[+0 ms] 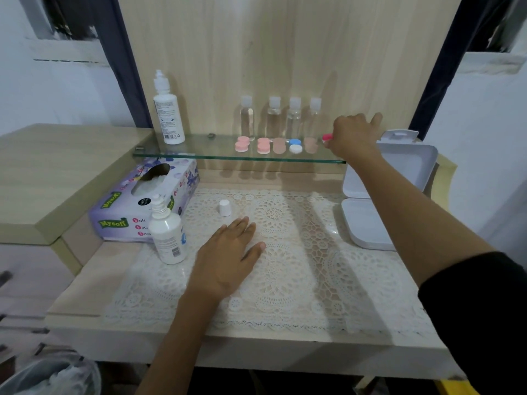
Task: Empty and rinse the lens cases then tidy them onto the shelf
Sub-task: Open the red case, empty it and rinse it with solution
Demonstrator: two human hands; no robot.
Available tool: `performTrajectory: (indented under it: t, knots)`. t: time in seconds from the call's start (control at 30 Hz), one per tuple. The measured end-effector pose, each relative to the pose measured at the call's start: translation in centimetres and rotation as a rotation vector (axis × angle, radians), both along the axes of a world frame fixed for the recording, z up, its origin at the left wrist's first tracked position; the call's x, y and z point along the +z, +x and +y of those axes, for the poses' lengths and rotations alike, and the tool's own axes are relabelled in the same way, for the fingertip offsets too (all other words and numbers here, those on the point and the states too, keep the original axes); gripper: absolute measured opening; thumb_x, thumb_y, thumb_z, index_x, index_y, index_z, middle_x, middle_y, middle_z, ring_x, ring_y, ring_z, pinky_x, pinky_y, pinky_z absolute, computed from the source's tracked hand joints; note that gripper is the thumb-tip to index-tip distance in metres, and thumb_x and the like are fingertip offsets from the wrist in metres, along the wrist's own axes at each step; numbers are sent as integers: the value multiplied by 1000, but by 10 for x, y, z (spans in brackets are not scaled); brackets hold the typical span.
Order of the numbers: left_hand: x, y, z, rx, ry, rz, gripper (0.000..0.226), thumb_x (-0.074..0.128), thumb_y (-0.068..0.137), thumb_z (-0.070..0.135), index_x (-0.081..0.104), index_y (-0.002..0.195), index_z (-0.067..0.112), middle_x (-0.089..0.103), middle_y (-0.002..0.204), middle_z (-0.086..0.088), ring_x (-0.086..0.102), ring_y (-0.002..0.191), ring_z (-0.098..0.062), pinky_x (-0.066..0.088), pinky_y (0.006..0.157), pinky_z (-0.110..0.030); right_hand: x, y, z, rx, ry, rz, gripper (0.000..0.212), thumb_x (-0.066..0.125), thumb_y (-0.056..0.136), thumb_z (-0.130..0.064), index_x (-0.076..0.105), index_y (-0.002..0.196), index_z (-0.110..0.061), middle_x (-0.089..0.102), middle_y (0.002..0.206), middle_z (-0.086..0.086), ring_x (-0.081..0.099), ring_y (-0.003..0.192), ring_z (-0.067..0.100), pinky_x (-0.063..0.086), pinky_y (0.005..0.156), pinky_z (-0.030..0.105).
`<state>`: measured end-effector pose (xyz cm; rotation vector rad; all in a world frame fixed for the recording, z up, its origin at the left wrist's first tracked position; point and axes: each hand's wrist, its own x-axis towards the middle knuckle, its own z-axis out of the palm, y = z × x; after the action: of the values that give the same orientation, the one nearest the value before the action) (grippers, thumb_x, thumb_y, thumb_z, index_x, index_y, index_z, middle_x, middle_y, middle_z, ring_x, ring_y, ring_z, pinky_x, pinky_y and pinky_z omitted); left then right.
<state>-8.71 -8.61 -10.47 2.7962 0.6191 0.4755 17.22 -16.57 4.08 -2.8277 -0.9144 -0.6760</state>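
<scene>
Lace mat (285, 280) below the glass shelf (205, 151). Open white box (399, 166) off the shelf's right end, likely the cases' source. Tissue box (137, 206) under shelf's left end, uncapped solution bottle (168, 235) in front of it.

Left hand (228, 258) flat on the mat below the shelf, fingers straight, holding nothing, probably bracing.

Right hand (352, 138) at shelf's right end, fingers curled round a red lens case (327, 137), extending the row of lens cases (279, 145). Looks like the last one.

White cap (224, 208) stands below the shelf.

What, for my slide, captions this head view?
Right hand holds red lens case at glass shelf; left hand rests flat.
</scene>
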Motion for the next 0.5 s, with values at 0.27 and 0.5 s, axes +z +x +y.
performTrajectory:
  t: [0.27, 0.5]
  knots:
    - [0, -1, -1, 9, 13, -18, 60, 24, 98, 56, 27, 149, 25, 18, 157, 10, 10, 143, -1, -1, 111, -16, -4, 4, 8, -25, -53, 14, 26, 54, 95, -34, 46, 81, -13, 36, 66, 3, 49, 96, 28, 16, 108, 41]
    - [2, -3, -2, 9, 1, -25, 57, 29, 99, 50, 27, 149, 25, 17, 157, 10, 10, 143, -1, -1, 111, -17, -5, 4, 7, -22, -54, 16, 25, 61, 91, -32, 48, 83, -13, 48, 81, 7, 50, 92, 27, 18, 107, 41]
